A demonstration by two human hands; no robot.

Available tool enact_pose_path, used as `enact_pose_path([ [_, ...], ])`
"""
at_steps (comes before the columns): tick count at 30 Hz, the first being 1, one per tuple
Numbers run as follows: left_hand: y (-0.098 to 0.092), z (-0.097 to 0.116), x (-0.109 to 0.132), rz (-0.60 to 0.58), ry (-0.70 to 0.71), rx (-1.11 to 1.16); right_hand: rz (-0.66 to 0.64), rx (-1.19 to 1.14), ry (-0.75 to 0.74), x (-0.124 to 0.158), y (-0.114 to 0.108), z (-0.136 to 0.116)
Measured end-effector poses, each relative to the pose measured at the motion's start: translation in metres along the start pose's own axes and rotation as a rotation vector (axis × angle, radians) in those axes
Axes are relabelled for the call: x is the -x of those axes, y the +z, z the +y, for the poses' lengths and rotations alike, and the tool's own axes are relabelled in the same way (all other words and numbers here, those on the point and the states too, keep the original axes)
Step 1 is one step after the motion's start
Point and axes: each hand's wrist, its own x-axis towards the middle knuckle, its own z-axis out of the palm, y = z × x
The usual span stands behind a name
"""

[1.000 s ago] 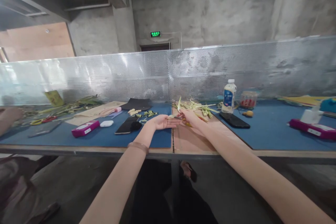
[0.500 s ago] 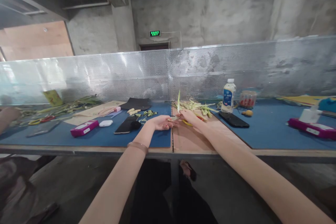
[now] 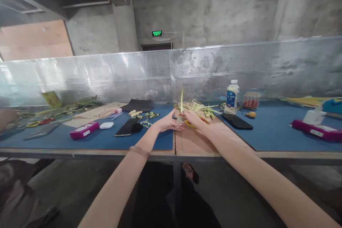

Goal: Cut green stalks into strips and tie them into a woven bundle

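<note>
My right hand (image 3: 191, 117) is closed over the wooden board, its fingers around the base of a pale green leaf strip (image 3: 182, 102) that points upward. My left hand (image 3: 168, 122) is beside it on the left, thumb and fingers apart, with nothing visible in its grip. Behind my right hand lies a loose pile of pale green and whitish leaf strips (image 3: 205, 108). Something yellow and red, perhaps scissor handles (image 3: 190, 124), shows partly under my right hand. Whatever lies between the two hands is too small to make out.
Left of my hands are small green pieces (image 3: 151, 114), a black phone (image 3: 128, 127), a white case (image 3: 106, 125) and a magenta box (image 3: 84, 130). On the right stand a bottle (image 3: 232, 98) and a jar (image 3: 251, 100), near another phone (image 3: 237, 121). Another person's hand (image 3: 7, 117) shows far left.
My left hand has spread its thumb and fingers, which were closer together before. My right hand keeps the leaf strip in nearly the same place. The view has shifted slightly.
</note>
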Motion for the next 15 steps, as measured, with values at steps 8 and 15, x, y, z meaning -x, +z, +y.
enact_pose_path([
  [8, -0.007, -0.007, -0.013, 0.209, 0.156, -0.076, 0.007, -0.068, 0.163, -0.012, 0.004, -0.003],
  [15, -0.003, -0.005, -0.015, 0.324, 0.174, -0.208, -0.041, -0.076, 0.182, -0.004, 0.003, -0.008],
])
